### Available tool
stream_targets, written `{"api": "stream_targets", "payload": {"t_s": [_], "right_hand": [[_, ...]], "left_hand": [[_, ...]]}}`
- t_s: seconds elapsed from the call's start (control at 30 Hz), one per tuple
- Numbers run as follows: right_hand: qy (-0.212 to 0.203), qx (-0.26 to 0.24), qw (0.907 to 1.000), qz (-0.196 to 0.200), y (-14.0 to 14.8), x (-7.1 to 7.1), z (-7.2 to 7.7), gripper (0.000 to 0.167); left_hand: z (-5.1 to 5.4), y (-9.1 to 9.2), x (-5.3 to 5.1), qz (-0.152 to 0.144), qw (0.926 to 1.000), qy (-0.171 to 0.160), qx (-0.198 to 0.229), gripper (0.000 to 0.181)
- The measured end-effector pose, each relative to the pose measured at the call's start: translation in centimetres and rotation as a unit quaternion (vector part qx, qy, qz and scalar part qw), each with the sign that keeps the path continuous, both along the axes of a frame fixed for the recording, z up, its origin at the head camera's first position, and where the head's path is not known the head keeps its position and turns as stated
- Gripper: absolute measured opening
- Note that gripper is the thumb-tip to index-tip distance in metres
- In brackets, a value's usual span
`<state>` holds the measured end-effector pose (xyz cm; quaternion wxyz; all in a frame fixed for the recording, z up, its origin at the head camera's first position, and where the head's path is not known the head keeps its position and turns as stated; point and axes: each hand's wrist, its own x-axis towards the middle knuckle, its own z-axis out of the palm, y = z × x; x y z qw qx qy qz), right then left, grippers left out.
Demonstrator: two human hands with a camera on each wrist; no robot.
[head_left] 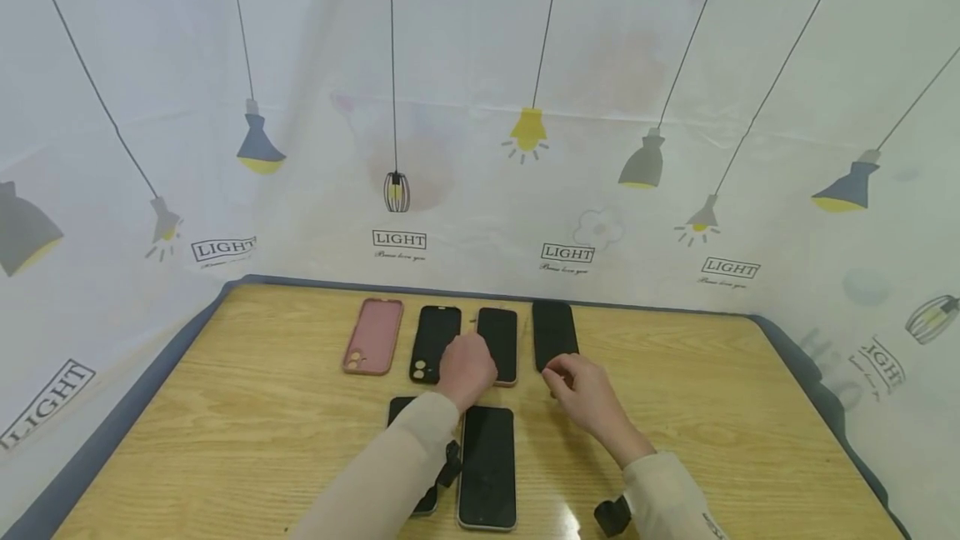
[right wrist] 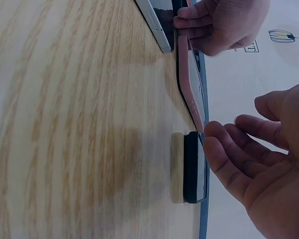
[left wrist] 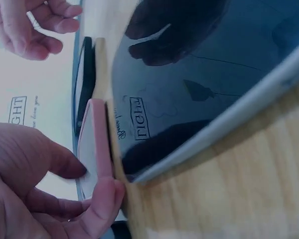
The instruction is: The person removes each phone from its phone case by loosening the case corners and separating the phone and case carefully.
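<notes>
One pinch by left hand [head_left: 467,367] on pink-edged phone [head_left: 505,346] — likely slick, stiff; grip at three, nine o'clock; nothing in relaxed right hand [head_left: 588,398].

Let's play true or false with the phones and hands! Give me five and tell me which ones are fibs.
1. The left hand holds the pink-edged phone. True.
2. The right hand is gripping something. False: it holds nothing.
3. The pink phone case is leftmost in the back row. True.
4. The black phone case is right of the pink-edged phone. False: it's left of it.
5. The tabletop has a wood pattern. True.
</notes>
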<state>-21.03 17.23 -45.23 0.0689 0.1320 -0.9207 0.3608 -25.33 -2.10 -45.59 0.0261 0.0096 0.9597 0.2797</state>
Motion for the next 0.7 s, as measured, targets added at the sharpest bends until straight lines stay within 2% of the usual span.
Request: {"api": "stream_targets", "payload": {"t_s": [0.17, 0.43, 0.57, 0.7], "right_hand": [[-0.011, 0.001, 0.9999, -0.003, 0.0, 0.0, 0.0, 0.008], [-0.009, 0.004, 0.9999, -0.004, 0.0, -0.1, 0.0, 0.008], [-0.016, 0.002, 0.9999, -0.004, -0.1, -0.2, 0.0, 0.008], [-0.013, 0.002, 0.9999, 0.001, -0.2, -0.3, 0.2, 0.009]], "left_hand": [[-0.2, 0.4, 0.3, -0.003, 1.0000, 0.001, 0.003, 0.061], [-0.7, 0.1, 0.1, -0.003, 0.9991, -0.028, 0.031, 0.059], [-0.6, -0.5, -0.2, -0.003, 0.9954, -0.049, 0.082, 0.053], [0.6, -1.8, -0.4, 0.001, 0.9828, -0.073, 0.169, 0.034]]}}
